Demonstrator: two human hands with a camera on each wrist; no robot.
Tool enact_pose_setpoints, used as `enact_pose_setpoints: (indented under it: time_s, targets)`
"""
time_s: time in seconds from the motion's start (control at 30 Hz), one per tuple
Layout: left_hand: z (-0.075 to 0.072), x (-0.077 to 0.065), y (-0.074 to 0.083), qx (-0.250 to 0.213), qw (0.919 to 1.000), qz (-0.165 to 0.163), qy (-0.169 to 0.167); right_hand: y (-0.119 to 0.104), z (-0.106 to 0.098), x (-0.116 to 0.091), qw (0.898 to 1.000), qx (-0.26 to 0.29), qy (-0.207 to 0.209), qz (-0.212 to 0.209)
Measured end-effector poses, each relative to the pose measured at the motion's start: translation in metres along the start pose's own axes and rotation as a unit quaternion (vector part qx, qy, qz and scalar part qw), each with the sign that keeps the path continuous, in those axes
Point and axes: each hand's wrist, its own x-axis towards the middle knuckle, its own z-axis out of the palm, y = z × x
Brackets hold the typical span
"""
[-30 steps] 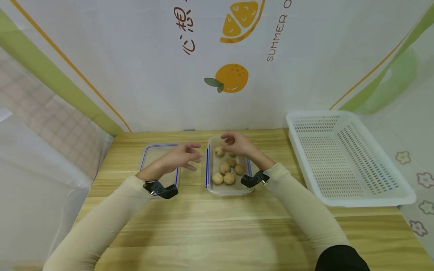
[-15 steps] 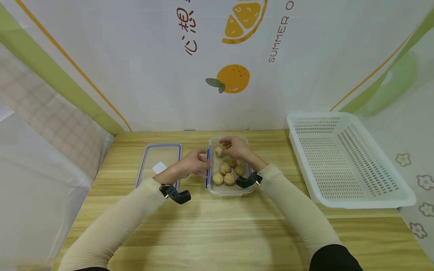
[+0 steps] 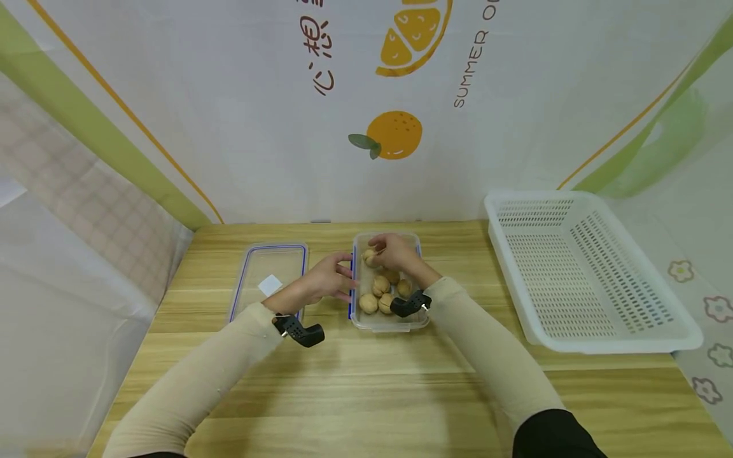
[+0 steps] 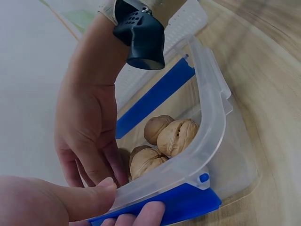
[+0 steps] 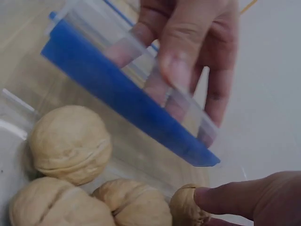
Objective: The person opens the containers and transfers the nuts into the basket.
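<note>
A clear plastic food container with blue latch flaps stands on the wooden table, several walnuts in it. My left hand holds its left side. In the left wrist view the thumb presses on the rim while curled fingers lie against the outside of the blue flap. My right hand reaches into the far end of the container. There it grips a walnut, its thumb on the shell; the other fingers are mostly hidden.
Left of the container lies its clear lid with a blue seal, and a white square shows on it. A white perforated basket stands at the right. Behind the table hangs a printed curtain.
My left hand has moved right from over the lid to the container's left side and taken hold of it. My right hand has lowered into the container onto a walnut.
</note>
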Motion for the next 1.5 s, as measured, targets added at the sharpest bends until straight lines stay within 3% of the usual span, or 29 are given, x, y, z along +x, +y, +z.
enact_pose_setpoints:
  time_s: [0.2, 0.47, 0.73, 0.93, 1.3, 1.5]
  targets:
    - [0.000, -0.001, 0.001, 0.004, 1.0000, 0.003, -0.005, -0.003, 0.005, -0.001, 0.998, -0.057, 0.019, -0.003]
    - [0.001, 0.001, 0.000, 0.002, 1.0000, -0.001, -0.001, 0.000, 0.016, -0.001, 0.998, -0.047, 0.033, -0.013]
    - [0.001, 0.003, -0.002, 0.015, 0.9998, 0.006, -0.009, 0.001, 0.017, -0.001, 0.999, -0.028, 0.043, 0.009]
    - [0.001, 0.003, -0.002, 0.013, 0.9998, 0.007, -0.012, 0.003, 0.016, 0.001, 0.999, -0.011, 0.029, 0.010]
    - [-0.001, 0.001, -0.001, 0.016, 0.9999, 0.002, -0.004, -0.007, -0.006, -0.006, 0.999, 0.037, 0.009, 0.011]
    - [-0.002, 0.003, -0.003, 0.016, 0.9998, 0.002, -0.009, -0.017, -0.023, -0.014, 0.999, 0.035, 0.002, -0.024]
